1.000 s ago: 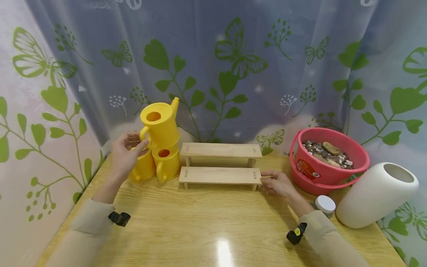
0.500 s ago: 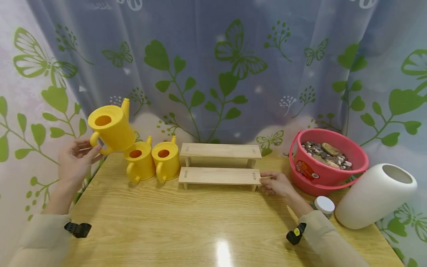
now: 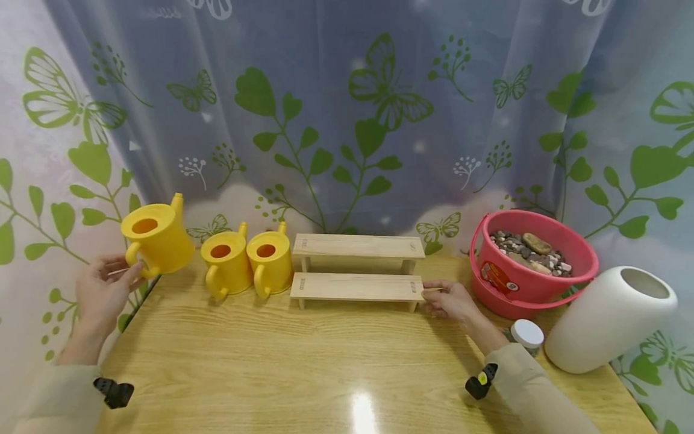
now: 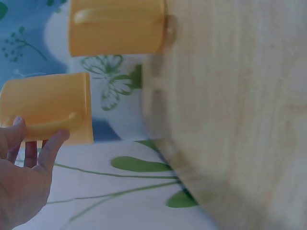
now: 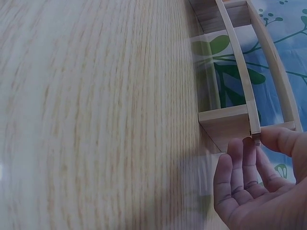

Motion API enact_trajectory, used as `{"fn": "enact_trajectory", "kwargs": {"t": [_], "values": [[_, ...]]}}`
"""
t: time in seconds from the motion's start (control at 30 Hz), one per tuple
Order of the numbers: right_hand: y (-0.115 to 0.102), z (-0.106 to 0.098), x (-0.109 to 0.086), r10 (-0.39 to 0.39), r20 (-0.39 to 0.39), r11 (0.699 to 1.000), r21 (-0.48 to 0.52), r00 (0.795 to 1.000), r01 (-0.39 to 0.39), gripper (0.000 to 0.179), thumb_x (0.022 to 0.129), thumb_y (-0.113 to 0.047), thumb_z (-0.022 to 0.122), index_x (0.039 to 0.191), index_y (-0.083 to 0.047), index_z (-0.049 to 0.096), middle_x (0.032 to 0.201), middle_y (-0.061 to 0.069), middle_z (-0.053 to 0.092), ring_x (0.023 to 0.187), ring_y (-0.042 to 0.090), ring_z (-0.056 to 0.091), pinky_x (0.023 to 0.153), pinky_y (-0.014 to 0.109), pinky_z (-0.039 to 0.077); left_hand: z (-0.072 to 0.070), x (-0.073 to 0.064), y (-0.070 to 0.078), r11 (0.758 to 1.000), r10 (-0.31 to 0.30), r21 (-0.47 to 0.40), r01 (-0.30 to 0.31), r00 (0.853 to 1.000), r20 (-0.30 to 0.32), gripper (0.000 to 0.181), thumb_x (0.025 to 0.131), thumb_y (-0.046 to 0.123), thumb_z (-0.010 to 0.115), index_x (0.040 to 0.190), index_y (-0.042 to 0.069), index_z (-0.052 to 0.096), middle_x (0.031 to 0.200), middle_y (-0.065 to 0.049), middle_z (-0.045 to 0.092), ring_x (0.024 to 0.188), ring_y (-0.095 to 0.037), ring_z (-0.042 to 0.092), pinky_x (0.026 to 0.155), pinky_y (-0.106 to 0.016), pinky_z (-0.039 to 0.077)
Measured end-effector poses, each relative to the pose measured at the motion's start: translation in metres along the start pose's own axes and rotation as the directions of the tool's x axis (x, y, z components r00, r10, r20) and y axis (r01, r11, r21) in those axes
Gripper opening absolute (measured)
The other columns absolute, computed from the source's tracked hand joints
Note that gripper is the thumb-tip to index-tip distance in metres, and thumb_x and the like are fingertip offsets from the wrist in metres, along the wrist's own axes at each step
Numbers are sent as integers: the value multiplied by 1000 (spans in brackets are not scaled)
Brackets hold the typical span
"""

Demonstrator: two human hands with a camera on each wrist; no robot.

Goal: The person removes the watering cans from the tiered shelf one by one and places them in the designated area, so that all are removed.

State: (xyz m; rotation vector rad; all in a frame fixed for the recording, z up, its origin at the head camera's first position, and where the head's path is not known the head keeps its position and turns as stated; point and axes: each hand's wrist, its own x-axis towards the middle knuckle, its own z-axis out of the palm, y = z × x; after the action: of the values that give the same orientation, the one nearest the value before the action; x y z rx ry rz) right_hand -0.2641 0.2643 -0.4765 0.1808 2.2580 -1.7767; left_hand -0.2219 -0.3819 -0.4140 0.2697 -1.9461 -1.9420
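Observation:
A yellow watering can point(image 3: 162, 241) hangs above the table's left edge, spout up and away. My left hand point(image 3: 105, 292) grips it by the handle, and in the left wrist view the can's base point(image 4: 88, 108) is apart from the tabletop. Two more yellow watering cans, one point(image 3: 230, 271) left of the other point(image 3: 273, 268), stand side by side on the table. Right of them is a two-step wooden stand point(image 3: 355, 286). My right hand point(image 3: 450, 299) pinches the right end of its lower board point(image 5: 242, 76) between thumb and fingers.
At the right stands a pink bucket point(image 3: 504, 301) holding stones and pebbles point(image 3: 537, 242). Before it are a small jar with a white lid point(image 3: 528, 333) and a tall white vase point(image 3: 602, 325). A patterned curtain point(image 3: 336, 120) backs the wooden table point(image 3: 303, 367).
My left hand lifted the watering can off the two others, carried it left, then lowered it somewhat. The right hand and the wooden stand stayed where they were.

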Motion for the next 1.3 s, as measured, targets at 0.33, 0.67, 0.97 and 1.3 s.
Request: {"fn": "enact_trajectory", "kwargs": {"t": [0.33,0.67,0.97,1.3], "values": [[4,-1,2,4,-5,1000,-10,1000,-4,47,104,-15,66,144,9,54,86,-7,75,73,6,70,64,21,61,-2,1,-39,937,-69,344,57,997,24,14,103,12,68,111,12,57,97,22,55,81,12,63,72,-14,63],[3,-1,1,-1,-4,1000,-15,1000,1,48,105,-15,65,145,9,54,88,-7,74,73,7,69,65,22,62,4,5,-54,916,-150,385,115,987,62,22,104,11,67,120,4,53,106,7,53,82,8,62,78,-19,66],[3,-1,-1,6,1,1000,-6,1000,-6,48,105,-15,65,145,8,53,85,-6,74,72,7,69,66,22,62,3,7,-63,934,-115,355,51,980,163,27,103,11,68,122,1,52,106,6,55,85,4,69,81,-21,66],[-3,1,-3,1,2,1000,-9,1000,-1,49,105,-14,65,146,10,52,84,-5,73,71,7,68,64,22,61,7,13,-64,923,-108,384,40,981,159,39,104,8,66,134,-9,48,106,6,59,84,9,67,81,-18,65]]}}
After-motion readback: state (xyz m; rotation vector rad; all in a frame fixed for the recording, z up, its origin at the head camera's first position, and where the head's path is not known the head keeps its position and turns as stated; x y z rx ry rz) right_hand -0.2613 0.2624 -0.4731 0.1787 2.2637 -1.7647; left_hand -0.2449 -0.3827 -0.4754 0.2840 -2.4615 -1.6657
